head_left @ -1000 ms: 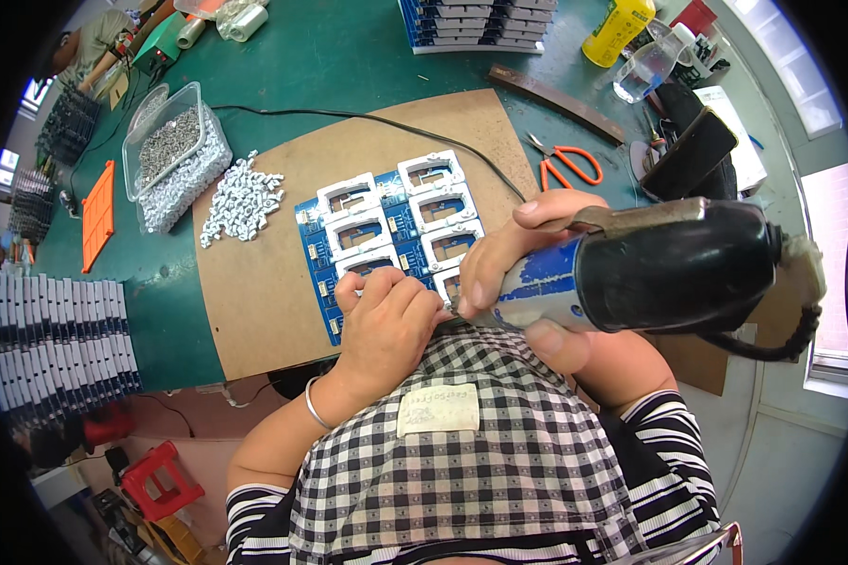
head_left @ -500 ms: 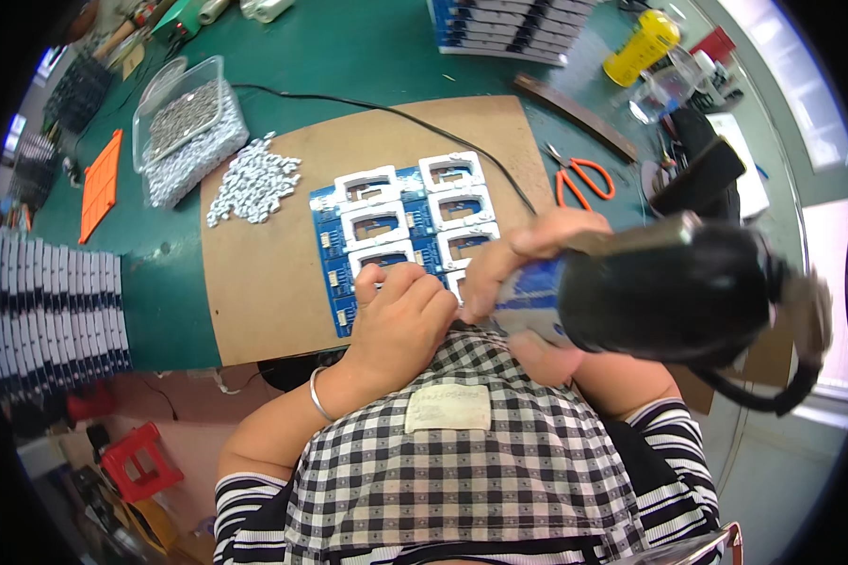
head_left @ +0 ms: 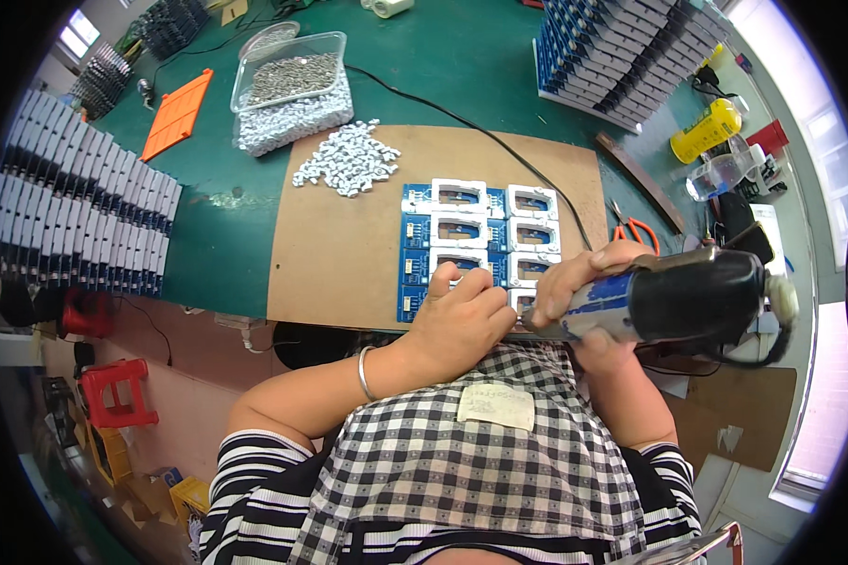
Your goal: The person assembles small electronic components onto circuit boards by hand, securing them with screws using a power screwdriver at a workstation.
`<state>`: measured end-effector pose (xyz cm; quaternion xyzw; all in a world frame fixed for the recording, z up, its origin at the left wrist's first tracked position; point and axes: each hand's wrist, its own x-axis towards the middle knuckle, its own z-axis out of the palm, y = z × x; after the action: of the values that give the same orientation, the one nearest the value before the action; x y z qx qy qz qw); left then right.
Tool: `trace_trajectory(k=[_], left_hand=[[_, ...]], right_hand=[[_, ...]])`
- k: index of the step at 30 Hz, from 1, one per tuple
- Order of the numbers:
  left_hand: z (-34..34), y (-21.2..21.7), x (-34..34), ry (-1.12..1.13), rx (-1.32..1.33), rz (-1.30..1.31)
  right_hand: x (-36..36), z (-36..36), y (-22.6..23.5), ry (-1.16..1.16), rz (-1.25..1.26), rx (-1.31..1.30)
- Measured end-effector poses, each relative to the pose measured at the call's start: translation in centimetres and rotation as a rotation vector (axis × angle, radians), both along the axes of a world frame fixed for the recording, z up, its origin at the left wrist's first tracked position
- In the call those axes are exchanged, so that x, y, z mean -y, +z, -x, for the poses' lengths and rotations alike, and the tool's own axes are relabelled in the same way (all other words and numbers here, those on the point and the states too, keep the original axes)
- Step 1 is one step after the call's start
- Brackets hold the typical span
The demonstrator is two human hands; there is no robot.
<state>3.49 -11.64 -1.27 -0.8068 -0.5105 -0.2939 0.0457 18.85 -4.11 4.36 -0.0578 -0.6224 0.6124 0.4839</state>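
Observation:
A blue circuit board panel (head_left: 412, 242) carrying several white plastic frames (head_left: 459, 229) lies on a brown board (head_left: 334, 245). Over its near edge, my left hand (head_left: 464, 318) is closed, fingers curled. Whatever its fingertips grip is hidden beneath them. My right hand (head_left: 589, 282) is wrapped round the front part of an electric screwdriver (head_left: 693, 297) with a black body and a worn blue-and-grey nose. The tool lies nearly level, its tip pointing left toward my left fingers at the near right frame. The exact contact of the tip is hidden.
Small white parts (head_left: 349, 158) are heaped beyond the panel, beside a clear tub of screws (head_left: 292, 80) set on more white parts. Stacked boards stand left (head_left: 85, 202) and far right (head_left: 622, 61). Orange-handled pliers (head_left: 636, 231), a wooden bar (head_left: 641, 181) and bottles (head_left: 707, 132) lie right.
The whole view has shifted, so the table's things sit further right in the picture. The screwdriver's rear has swung away from the camera. Both hands stay at the panel's near edge.

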Motion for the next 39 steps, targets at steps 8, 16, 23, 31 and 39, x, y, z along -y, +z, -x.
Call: trace_trajectory(k=[8,16,23,31,39], left_hand=[[12.1,1.9,-5.0,0.391,0.016,0.025],[13.5,0.1,-4.5,0.374,-0.149,0.069],[13.3,0.9,-3.2,0.435,-0.031,0.008],[14.2,0.3,-6.1,0.287,-0.126,0.074],[11.6,1.2,-2.5,0.313,-0.154,0.127]], right_hand=[[-0.5,-1.7,0.3,-0.033,0.062,-0.214],[-0.3,-1.7,-0.2,-0.019,-0.052,-0.123],[0.0,-1.6,0.1,-0.065,-0.042,-0.114],[0.4,-2.1,-0.1,-0.102,-0.046,-0.128],[0.3,-2.7,-0.4,-0.128,-0.079,-0.035]])
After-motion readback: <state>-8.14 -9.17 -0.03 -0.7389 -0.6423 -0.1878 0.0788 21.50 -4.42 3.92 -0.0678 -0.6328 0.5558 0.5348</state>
